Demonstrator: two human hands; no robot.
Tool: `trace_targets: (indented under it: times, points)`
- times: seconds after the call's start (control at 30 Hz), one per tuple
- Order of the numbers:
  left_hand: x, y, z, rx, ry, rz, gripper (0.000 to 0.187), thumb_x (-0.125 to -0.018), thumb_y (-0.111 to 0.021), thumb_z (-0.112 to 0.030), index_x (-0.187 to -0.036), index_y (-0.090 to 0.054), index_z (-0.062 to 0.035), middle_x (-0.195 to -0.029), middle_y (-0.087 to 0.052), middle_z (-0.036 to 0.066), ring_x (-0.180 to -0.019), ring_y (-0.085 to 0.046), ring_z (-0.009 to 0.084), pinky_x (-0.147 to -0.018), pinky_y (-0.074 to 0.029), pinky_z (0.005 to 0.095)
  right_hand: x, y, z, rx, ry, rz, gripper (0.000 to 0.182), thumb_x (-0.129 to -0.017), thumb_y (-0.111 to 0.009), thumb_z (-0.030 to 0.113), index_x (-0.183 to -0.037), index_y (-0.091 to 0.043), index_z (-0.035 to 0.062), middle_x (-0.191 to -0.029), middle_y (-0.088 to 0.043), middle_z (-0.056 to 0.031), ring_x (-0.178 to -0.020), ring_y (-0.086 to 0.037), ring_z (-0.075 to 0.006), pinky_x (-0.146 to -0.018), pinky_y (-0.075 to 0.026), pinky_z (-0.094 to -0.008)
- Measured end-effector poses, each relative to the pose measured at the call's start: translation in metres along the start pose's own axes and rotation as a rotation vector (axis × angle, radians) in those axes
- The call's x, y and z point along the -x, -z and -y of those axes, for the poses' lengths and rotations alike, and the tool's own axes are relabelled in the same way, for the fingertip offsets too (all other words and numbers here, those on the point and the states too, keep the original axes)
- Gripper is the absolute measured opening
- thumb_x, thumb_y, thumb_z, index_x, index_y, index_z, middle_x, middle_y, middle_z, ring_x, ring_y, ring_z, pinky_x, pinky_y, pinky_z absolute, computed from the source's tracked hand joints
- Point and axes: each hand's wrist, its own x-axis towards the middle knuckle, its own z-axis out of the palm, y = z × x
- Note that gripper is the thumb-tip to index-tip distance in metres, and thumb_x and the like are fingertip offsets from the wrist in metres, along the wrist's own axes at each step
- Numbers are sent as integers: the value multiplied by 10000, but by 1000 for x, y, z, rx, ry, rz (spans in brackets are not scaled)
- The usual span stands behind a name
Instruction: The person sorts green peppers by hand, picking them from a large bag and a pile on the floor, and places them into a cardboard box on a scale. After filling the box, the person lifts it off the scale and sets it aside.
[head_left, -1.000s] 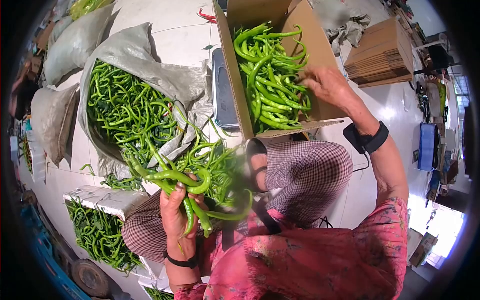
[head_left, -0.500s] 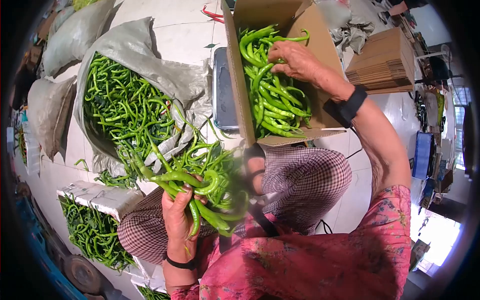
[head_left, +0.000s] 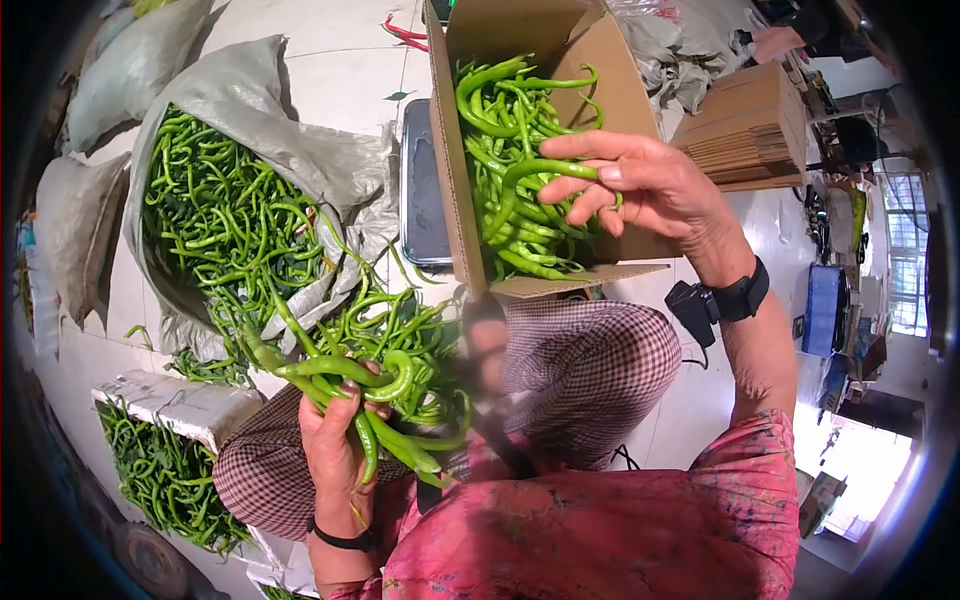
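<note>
A bunch of long green chili peppers (head_left: 345, 380) is gripped in my left hand (head_left: 330, 425), above my lap. My right hand (head_left: 640, 180) is over the open cardboard box (head_left: 610, 85), its thumb and fingers pinching the end of one curved green chili pepper (head_left: 530, 173). Inside the box, more green chili peppers (head_left: 500, 100) lie heaped under that hand. Left of the box, a grey woven sack (head_left: 240, 85) lies on its side, its mouth full of green chili peppers (head_left: 220, 210). Some spill out behind my left hand.
A flat scale-like tray (head_left: 425, 190) lies against the box's left side. A white foam box (head_left: 190, 405) of green chili peppers is at lower left. Filled sacks (head_left: 130, 75) lie at upper left. Flattened cartons (head_left: 745, 130) are stacked at right, and red chili peppers (head_left: 405, 35) lie on the floor.
My right hand has drawn back from the peppers in the box, turned palm-inward, and now pinches one curved pepper. The left hand keeps its bunch. The whole view has shifted slightly.
</note>
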Motion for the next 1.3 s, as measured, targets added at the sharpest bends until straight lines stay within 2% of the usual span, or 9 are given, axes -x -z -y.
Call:
trace_targets:
  times: [0.17, 0.3, 0.53, 0.63, 0.8, 0.87, 1.13, 1.23, 1.3]
  points:
    - [2, -2, -3, 30, 17, -17, 291, -878, -641, -150, -1081, -521, 19, -975, -609, 143, -691, -547, 141, -606, -491, 282, 15, -5, 6, 19, 140, -53, 575, -879, -532, 87, -1387, -332, -94, -1275, -498, -320, -1114, -602, -320, -766, -577, -278]
    - [2, -1, -3, 148, -13, 30, 274, -884, -631, -140, -1078, -517, 16, -979, -598, 138, -687, -534, 135, -611, -487, 282, 36, -8, 15, 31, 294, -63, 601, -877, -527, 64, -1417, -302, -73, -1340, -462, -300, -1176, -565, -316, -860, -512, -292]
    - [5, 1, -1, 121, -21, 29, 281, -876, -642, -153, -1063, -519, 18, -959, -593, 128, -682, -533, 132, -591, -491, 281, 48, -23, 11, 9, 353, -88, 638, -882, -548, 55, -1439, -259, -59, -1423, -374, -276, -1281, -465, -327, -930, -483, -312]
    - [5, -1, -1, 125, -27, 38, 280, -874, -645, -154, -1056, -522, 21, -953, -592, 125, -675, -532, 133, -587, -489, 280, 47, -39, 11, -29, 353, -211, 722, -804, -582, 8, -1443, -253, -62, -1421, -358, -307, -1230, -519, -317, -878, -500, -274]
    - [5, -2, -1, 128, -33, 36, 291, -866, -654, -150, -1056, -520, 24, -951, -583, 124, -669, -535, 135, -573, -484, 273, 51, -56, 8, -42, 327, -179, 730, -817, -591, 11, -1451, -235, -55, -1432, -341, -309, -1234, -514, -315, -908, -498, -308]
    - [4, -1, 0, 118, -39, 44, 292, -865, -651, -144, -1063, -514, 21, -955, -582, 122, -667, -534, 132, -567, -481, 264, 52, -61, 4, -55, 339, -121, 721, -830, -572, 16, -1462, -228, -33, -1432, -339, -311, -1221, -530, -305, -935, -482, -348]
    - [4, 0, 3, 104, -47, 33, 283, -870, -645, -142, -1065, -509, 11, -957, -580, 118, -664, -527, 125, -573, -481, 262, 66, -67, 7, -42, 427, -92, 636, -883, -583, 151, -1435, -314, -11, -1357, -457, -271, -1175, -560, -303, -904, -476, -329]
    - [5, -3, 1, 79, -41, 46, 274, -874, -644, -153, -1046, -520, 20, -956, -581, 123, -664, -525, 129, -578, -483, 265, 69, -57, 3, 99, 578, -248, 468, -935, -555, 200, -1355, -431, 33, -1336, -499, -242, -1128, -595, -260, -847, -486, -300]
    - [5, -4, 1, 66, -41, 49, 271, -875, -640, -149, -1050, -521, 20, -955, -584, 124, -669, -528, 131, -581, -485, 269, 65, -58, 7, 2, 739, -213, 433, -948, -519, 151, -1359, -440, 44, -1350, -487, -239, -1158, -576, -262, -868, -477, -290]
